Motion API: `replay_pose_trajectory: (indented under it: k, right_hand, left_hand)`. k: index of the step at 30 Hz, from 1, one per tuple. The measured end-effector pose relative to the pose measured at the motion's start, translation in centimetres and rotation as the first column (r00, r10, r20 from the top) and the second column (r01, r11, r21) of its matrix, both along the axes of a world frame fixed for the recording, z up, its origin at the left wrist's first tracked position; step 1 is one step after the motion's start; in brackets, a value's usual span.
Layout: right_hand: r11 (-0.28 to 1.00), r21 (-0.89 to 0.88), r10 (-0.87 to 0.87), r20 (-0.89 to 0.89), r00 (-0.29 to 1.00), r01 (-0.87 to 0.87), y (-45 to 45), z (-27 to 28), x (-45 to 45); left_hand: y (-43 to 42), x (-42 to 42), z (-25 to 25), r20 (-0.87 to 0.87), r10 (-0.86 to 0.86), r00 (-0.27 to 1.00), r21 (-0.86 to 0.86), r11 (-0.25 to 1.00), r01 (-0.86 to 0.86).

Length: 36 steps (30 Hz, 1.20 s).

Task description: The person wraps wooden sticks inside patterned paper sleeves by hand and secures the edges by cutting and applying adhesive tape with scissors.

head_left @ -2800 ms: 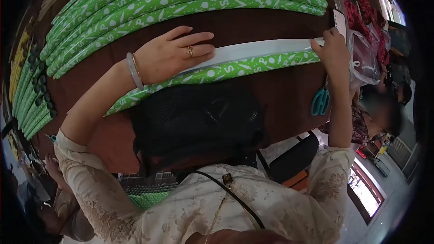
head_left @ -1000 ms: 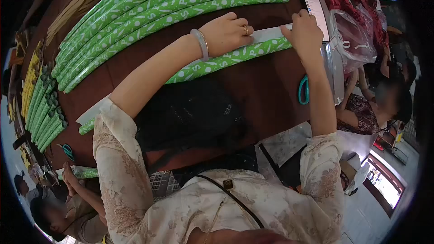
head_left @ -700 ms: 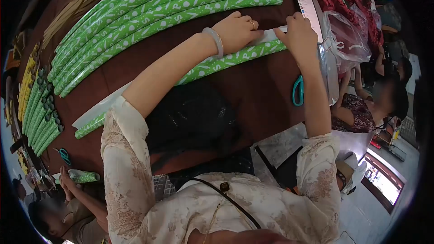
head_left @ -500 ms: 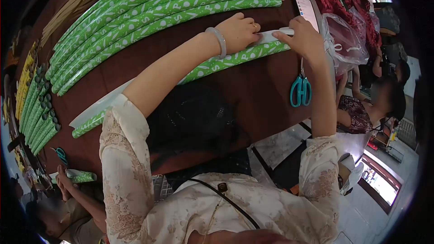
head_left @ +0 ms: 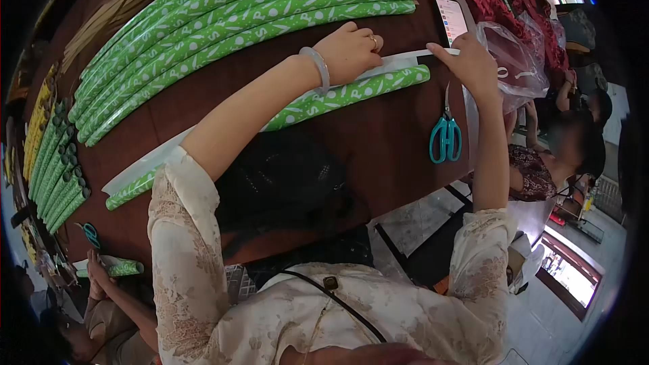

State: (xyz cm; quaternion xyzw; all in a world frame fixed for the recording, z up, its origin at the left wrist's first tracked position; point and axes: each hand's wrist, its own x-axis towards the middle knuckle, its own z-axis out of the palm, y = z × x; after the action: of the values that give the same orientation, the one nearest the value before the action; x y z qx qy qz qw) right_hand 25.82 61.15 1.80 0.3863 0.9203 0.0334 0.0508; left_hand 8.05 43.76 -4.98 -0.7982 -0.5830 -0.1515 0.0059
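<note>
A green roll with white print point(head_left: 395, 81) lies slantwise across the brown table, its middle hidden under my left forearm. Along its far side runs a white strip point(head_left: 404, 61). My left hand point(head_left: 350, 53), with a ring and a bangle, has its fingers curled down on this strip. The strip's right end is pinched between thumb and fingers of my right hand point(head_left: 470, 64), lifted slightly apart from the roll's end. Teal-handled scissors point(head_left: 445, 139) lie below my right hand. Just beyond that hand is a phone with its screen lit point(head_left: 451, 17).
Several finished-looking green rolls point(head_left: 243, 23) lie side by side at the back. More green rolls point(head_left: 57, 169) are stacked at the left. A dark bag point(head_left: 280, 179) is at the near edge. Clear plastic point(head_left: 517, 67) sits at the right. Co-workers are at both sides.
My right hand has moved right and off the roll's end, drawing the strip's end with it. The roll's right end and the scissors now show fully. My left hand has barely shifted lately.
</note>
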Motion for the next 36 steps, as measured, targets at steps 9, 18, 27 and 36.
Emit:
replay_pose_trajectory:
  k: [9,18,27,36]
  right_hand:
    - [0.991,-0.127,0.0,-0.326,0.946,-0.043,-1.7,-1.5,2.2]
    - [0.975,-0.19,0.024,-0.423,0.906,-0.114,-1.3,-2.5,3.8]
    - [0.989,-0.056,0.089,-0.485,0.87,-0.133,-1.7,-3.2,4.6]
    - [0.947,0.307,0.259,-0.536,0.803,-0.1,-1.8,-5.3,4.3]
  left_hand:
    - [4.0,3.8,-0.5,0.428,0.453,0.782,-0.227,0.891,-0.392]
    - [5.2,5.1,-0.1,0.431,0.567,0.702,-0.363,0.821,-0.441]
    - [5.2,6.0,-0.8,0.491,0.536,0.687,-0.262,0.843,-0.471]
    - [5.2,6.8,-0.8,0.51,0.514,0.689,-0.177,0.847,-0.501]
